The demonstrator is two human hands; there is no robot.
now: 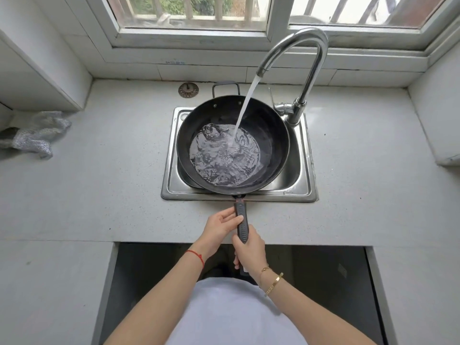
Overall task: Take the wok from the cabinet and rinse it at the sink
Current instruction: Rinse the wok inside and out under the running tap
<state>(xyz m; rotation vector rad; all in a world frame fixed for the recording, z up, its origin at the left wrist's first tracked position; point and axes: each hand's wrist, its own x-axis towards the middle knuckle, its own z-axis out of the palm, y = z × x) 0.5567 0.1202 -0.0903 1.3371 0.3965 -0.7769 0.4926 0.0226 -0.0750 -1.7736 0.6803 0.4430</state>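
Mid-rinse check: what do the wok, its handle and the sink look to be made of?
Wok: dark metal, probably carbon steel or iron, matte black with a dull sheen. Handle: black moulded plastic or rubber, judging by its ribbed surface. Sink: stainless steel, brushed and reflective.

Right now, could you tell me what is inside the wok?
A shallow pool of rippling water covers the bottom of the wok, fed by the faucet stream. The churning surface hides the wok's floor, so any residue cannot be seen.
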